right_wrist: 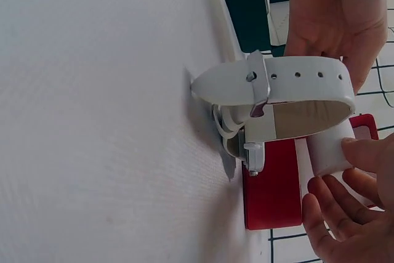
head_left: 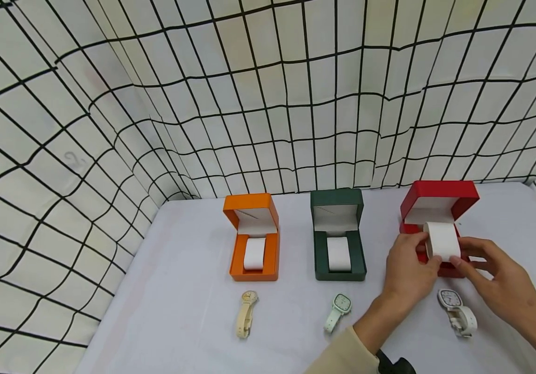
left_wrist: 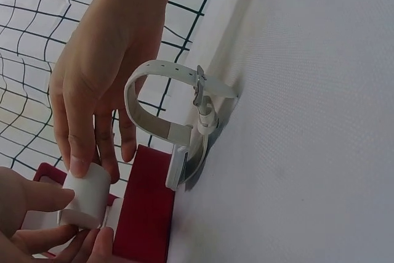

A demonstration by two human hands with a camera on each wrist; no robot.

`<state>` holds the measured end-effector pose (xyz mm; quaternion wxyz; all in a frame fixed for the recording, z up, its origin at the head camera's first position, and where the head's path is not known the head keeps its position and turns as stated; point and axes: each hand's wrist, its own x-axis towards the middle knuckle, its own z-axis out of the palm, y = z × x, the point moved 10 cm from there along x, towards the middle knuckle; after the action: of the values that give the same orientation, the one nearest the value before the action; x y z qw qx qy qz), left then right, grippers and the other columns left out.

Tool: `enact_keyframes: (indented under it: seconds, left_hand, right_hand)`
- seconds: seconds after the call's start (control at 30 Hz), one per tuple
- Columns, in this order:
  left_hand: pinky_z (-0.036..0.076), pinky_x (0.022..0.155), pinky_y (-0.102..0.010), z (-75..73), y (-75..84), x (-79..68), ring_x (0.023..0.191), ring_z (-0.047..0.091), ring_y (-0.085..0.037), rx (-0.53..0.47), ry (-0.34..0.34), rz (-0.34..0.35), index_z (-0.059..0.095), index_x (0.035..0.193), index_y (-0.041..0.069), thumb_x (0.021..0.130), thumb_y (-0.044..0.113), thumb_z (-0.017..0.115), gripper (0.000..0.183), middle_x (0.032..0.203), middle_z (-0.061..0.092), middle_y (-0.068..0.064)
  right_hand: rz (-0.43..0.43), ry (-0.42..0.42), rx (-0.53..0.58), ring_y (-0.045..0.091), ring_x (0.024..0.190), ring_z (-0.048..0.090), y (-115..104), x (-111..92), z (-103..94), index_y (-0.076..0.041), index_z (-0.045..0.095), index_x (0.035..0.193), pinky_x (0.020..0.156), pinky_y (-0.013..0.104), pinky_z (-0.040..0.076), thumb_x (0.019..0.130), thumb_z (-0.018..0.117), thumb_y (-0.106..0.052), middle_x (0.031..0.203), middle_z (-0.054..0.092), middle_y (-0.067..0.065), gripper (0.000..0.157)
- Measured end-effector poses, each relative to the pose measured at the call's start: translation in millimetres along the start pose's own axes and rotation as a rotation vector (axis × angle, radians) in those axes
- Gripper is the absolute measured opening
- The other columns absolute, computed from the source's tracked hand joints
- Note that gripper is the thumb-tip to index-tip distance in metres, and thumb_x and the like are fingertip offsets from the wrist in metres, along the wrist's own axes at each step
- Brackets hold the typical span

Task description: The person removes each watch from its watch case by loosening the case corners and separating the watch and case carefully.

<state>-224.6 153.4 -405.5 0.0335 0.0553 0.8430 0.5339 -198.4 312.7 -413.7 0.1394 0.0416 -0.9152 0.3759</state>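
My left hand (head_left: 405, 270) holds the left end of a white watch cushion (head_left: 443, 241), with the thumb near its lower edge. At the cushion's right end, my right hand (head_left: 501, 283) grips it between thumb and fingers. The cushion is tilted above the base of an open red watch box (head_left: 439, 189), whose inside it partly hides. A white-strapped watch (head_left: 455, 310) lies in front of this box, between the forearms. Its buckled strap loop (right_wrist: 308, 78) stands large in the right wrist view, ahead of the red box front (right_wrist: 274, 189).
An orange watch box (head_left: 270, 259) and a dark green watch box (head_left: 359, 259) stand open to the left, each with a white cushion inside. A cream watch (head_left: 245, 314) and a pale green watch (head_left: 338, 311) lie before them. Black netting (head_left: 286, 106) hangs around the white-covered table (head_left: 174, 291).
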Motion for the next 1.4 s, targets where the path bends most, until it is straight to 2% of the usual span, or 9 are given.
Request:
enact_keyframes:
  seconds: [0.27, 0.43, 0.7, 1.03, 1.4]
  left_hand:
    - [0.053, 0.085, -0.012, 1.9, 4.6, -1.4, 0.104, 0.056, 0.004, 0.09, 0.01, 0.067, 0.065, 0.138, 0.019, 0.094, 0.018, 0.078, 0.046, 0.119, 0.066, 0.008]
    - [0.052, 0.082, -0.011, 3.8, 4.7, -1.7, 0.098, 0.055, 0.005, 0.115, 0.012, 0.079, 0.064, 0.138, 0.02, 0.094, 0.019, 0.078, 0.046, 0.116, 0.069, 0.009]
    - [0.052, 0.084, -0.015, 5.2, 6.4, -1.0, 0.099, 0.058, 0.004, 0.174, 0.033, 0.122, 0.064, 0.14, 0.021, 0.094, 0.02, 0.078, 0.048, 0.115, 0.069, 0.009]
    - [0.051, 0.081, -0.013, 7.2, 4.8, 1.4, 0.096, 0.056, 0.004, 0.251, 0.065, 0.134, 0.062, 0.144, 0.021, 0.093, 0.021, 0.079, 0.054, 0.113, 0.068, 0.009]
    - [0.049, 0.077, -0.011, 3.1, 5.4, -0.1, 0.088, 0.052, 0.005, 0.236, 0.148, 0.123, 0.068, 0.132, 0.02, 0.092, 0.019, 0.08, 0.042, 0.105, 0.068, 0.008]
  right_hand:
    - [-0.003, 0.004, 0.006, -0.028, 0.101, 0.037, 1, 3, -0.9, 0.001, 0.053, 0.141, 0.078, -0.01, 0.036, 0.098, 0.073, -0.012, 0.13, 0.06, 0.028, 0.049]
    - [0.012, -0.004, -0.004, -0.028, 0.098, 0.036, 4, 4, 0.9, 0.001, 0.053, 0.141, 0.075, -0.009, 0.036, 0.097, 0.073, -0.013, 0.129, 0.061, 0.029, 0.05]
    - [0.026, 0.0, -0.016, -0.029, 0.094, 0.036, 5, 6, 1.6, 0.002, 0.054, 0.14, 0.073, -0.008, 0.036, 0.097, 0.074, -0.012, 0.126, 0.063, 0.031, 0.049]
    - [0.054, -0.01, -0.06, -0.027, 0.087, 0.036, 9, 7, 5.0, 0.002, 0.056, 0.139, 0.069, -0.006, 0.038, 0.097, 0.075, -0.016, 0.12, 0.066, 0.03, 0.05]
    - [0.065, -0.009, -0.067, -0.027, 0.086, 0.035, 11, 8, 6.6, 0.0, 0.057, 0.14, 0.068, -0.004, 0.038, 0.098, 0.073, -0.018, 0.117, 0.067, 0.029, 0.048]
